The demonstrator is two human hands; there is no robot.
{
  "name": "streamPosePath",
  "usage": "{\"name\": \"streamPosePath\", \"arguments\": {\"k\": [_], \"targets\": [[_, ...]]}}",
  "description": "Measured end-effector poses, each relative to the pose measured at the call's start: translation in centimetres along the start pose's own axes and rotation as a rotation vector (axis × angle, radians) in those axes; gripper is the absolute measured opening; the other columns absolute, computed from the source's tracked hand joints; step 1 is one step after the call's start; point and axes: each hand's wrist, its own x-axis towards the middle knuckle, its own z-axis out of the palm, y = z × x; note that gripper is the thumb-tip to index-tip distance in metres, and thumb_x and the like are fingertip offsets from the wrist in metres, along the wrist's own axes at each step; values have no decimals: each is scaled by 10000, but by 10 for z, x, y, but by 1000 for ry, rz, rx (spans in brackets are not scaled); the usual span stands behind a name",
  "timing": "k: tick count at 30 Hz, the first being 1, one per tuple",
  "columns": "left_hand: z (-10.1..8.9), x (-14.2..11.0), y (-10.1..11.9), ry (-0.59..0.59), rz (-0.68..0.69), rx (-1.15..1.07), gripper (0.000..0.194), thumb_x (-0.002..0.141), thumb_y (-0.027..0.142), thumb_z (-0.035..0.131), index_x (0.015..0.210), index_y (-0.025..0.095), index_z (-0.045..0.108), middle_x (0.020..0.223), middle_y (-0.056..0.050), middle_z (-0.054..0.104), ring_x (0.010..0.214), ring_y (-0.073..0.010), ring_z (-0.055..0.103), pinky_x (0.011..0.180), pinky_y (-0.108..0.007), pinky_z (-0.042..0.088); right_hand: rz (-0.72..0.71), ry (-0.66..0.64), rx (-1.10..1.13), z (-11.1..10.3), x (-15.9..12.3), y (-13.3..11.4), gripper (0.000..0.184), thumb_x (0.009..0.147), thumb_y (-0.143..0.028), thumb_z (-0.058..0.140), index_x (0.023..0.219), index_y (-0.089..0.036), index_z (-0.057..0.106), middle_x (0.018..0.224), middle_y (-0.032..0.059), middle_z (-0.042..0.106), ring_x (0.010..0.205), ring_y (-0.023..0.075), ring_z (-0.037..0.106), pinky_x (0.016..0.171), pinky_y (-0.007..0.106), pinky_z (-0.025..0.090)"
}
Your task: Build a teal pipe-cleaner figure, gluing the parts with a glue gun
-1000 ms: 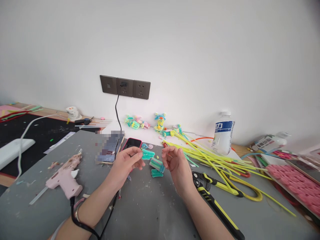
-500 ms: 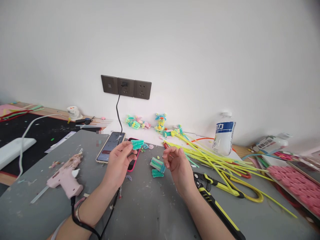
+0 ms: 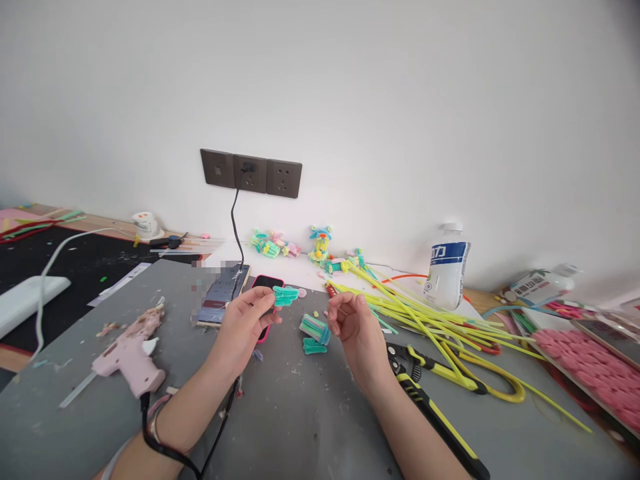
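Observation:
My left hand (image 3: 247, 323) pinches a small teal piece of folded pipe cleaner (image 3: 286, 296) between thumb and fingertips, held up above a pink-edged phone (image 3: 265, 283). To the right, my right hand (image 3: 355, 333) hovers with its fingers loosely curled and apart, and I see nothing in them. Between the hands, on the grey mat, lie a striped bundle of pipe cleaner pieces (image 3: 315, 329) and another small teal piece (image 3: 314, 346). The bundle is close beside my right fingertips.
A pink glue gun (image 3: 133, 357) lies at left, its cord passing my left forearm. Yellow-black pliers (image 3: 425, 400) and long yellow pipe cleaners (image 3: 415, 313) are at right. A bottle (image 3: 447, 270), small pipe cleaner figures (image 3: 320, 243) and a corded phone (image 3: 225, 287) sit farther back.
My left hand has moved slightly right and down with the teal piece, which now shows at a different angle. My right hand has hardly moved.

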Motion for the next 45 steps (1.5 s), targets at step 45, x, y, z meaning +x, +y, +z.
{"name": "streamPosePath", "arguments": {"k": [45], "targets": [[-8, -2, -13, -352, 56, 514, 187, 852, 370, 676, 819, 186, 682, 809, -5, 614, 743, -151, 552, 674, -248, 493, 71, -326, -252, 4, -5, 3, 360, 805, -520, 735, 818, -196, 577, 695, -37, 467, 580, 102, 370, 523, 237, 313]]}}
